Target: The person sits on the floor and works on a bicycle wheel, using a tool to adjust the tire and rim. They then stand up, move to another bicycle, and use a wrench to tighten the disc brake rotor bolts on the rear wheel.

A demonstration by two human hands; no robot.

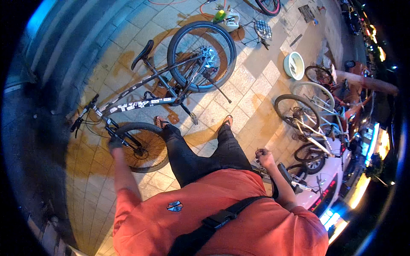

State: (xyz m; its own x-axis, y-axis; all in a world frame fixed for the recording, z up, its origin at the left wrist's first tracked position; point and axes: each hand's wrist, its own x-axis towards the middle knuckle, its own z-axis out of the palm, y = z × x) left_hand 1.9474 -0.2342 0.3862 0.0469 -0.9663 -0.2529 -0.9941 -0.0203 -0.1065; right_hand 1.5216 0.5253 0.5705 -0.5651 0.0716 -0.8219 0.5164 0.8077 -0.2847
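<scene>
Tiled pavement [239, 110] beneath a dark bicycle [145, 103], pale basin [297, 58], more bicycles [308, 131].

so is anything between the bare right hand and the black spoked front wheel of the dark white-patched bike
Yes: in this view, legs in black trousers stand between the right hand and the front wheel. Nothing visible blocks the left hand, at the wheel's edge.

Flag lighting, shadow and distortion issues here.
Head view, right: lights blown out; head view, upper left: blue cast; head view, centre: bike throws brownish shadows on paving; head view, rim: black fisheye vignette; head view, left: left hand dark, grip unclear.
</scene>
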